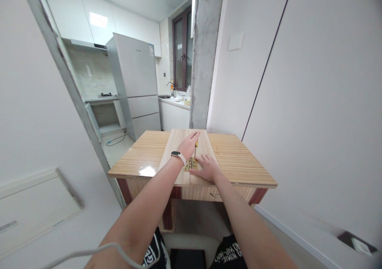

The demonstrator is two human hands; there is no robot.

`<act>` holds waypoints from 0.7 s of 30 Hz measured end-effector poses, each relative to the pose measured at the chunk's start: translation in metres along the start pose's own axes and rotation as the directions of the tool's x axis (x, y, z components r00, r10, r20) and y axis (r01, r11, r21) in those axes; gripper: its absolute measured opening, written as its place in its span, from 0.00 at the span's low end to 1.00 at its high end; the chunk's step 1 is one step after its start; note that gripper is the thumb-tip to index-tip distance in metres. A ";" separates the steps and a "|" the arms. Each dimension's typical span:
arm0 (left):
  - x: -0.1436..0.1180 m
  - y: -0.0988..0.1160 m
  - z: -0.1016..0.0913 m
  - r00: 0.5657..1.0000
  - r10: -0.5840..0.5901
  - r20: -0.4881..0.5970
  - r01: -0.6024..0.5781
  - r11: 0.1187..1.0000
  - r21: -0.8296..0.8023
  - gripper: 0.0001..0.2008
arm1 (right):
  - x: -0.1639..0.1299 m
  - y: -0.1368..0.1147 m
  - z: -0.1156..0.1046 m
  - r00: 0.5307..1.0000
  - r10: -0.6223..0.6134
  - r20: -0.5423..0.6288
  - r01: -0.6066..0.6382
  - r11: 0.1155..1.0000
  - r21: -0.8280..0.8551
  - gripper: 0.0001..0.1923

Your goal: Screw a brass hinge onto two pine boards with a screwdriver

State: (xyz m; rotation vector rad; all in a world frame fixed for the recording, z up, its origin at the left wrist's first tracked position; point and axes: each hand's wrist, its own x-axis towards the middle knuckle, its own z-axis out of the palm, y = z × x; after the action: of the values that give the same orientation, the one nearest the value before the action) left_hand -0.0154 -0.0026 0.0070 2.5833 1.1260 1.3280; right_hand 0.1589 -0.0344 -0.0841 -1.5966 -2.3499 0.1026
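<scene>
My left hand [188, 144], wearing a wristband with a dark face [176, 153], reaches over two pale wooden boards [176, 137] that lie side by side. Its fingers are stretched forward beside a screwdriver [196, 144] with a yellow handle. The screwdriver's thin shaft points toward me; whether the fingers touch the handle is unclear. Near the boards' front end, a brass-coloured hinge [191, 164] lies across the seam between them. My right hand [209, 169] rests flat on the right board with fingers spread, its thumb and fingertips at the hinge's right edge.
The boards sit on a wood-grain table [244, 157] with a drawer front [215, 192] below. White walls [322, 102] stand close on both sides. Beyond the table are a grey refrigerator [137, 70] and a sink counter [174, 112]. A white cable [119, 247] crosses the lower left.
</scene>
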 end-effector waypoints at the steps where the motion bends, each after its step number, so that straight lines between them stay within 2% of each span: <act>1: -0.001 -0.001 0.001 1.000 0.001 0.002 -0.001 1.000 0.014 0.27 | 0.000 0.000 0.000 1.000 -0.002 -0.003 0.002 1.000 -0.002 0.51; 7: 0.000 -0.002 0.005 0.999 -0.007 -0.033 0.009 0.999 0.039 0.26 | -0.001 0.000 0.000 0.999 -0.024 -0.024 0.024 1.000 -0.010 0.52; 13: 0.002 0.008 0.006 0.999 0.024 -0.041 -0.024 1.000 0.009 0.21 | -0.001 0.000 0.001 0.999 -0.027 -0.033 0.027 1.000 -0.013 0.51; 18: 0.002 0.011 0.009 0.998 0.002 -0.069 0.000 0.999 0.032 0.16 | -0.001 -0.001 0.002 0.999 -0.031 -0.038 0.031 0.999 -0.011 0.51; 21: 0.001 0.007 0.013 0.998 0.023 -0.061 -0.020 0.999 0.041 0.18 | -0.001 -0.001 0.002 0.999 -0.027 -0.040 0.027 1.000 -0.011 0.51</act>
State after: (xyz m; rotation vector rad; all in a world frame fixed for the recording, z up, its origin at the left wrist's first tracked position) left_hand -0.0014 -0.0038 0.0016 2.6074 1.1492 1.4128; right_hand 0.1573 -0.0352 -0.0860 -1.5568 -2.3449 0.0518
